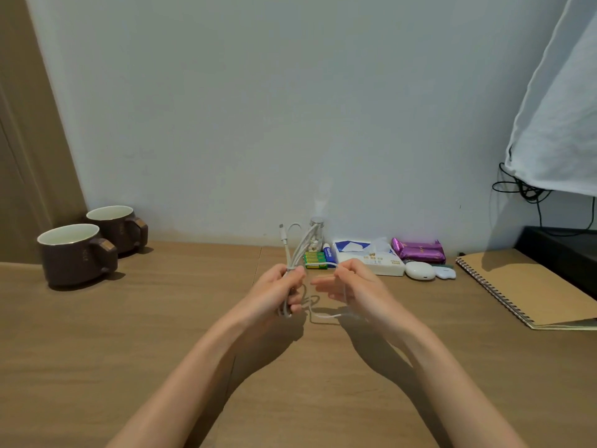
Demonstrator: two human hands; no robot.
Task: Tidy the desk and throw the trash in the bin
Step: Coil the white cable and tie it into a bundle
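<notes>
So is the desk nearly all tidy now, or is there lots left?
Partly. The two mugs stand together at the back left, and small things like the tissue pack and batteries line the wall. Right now the left hand grips a bundled white cable while the right hand winds its loose end. The cable still needs putting away. No trash or bin is in view.
</notes>
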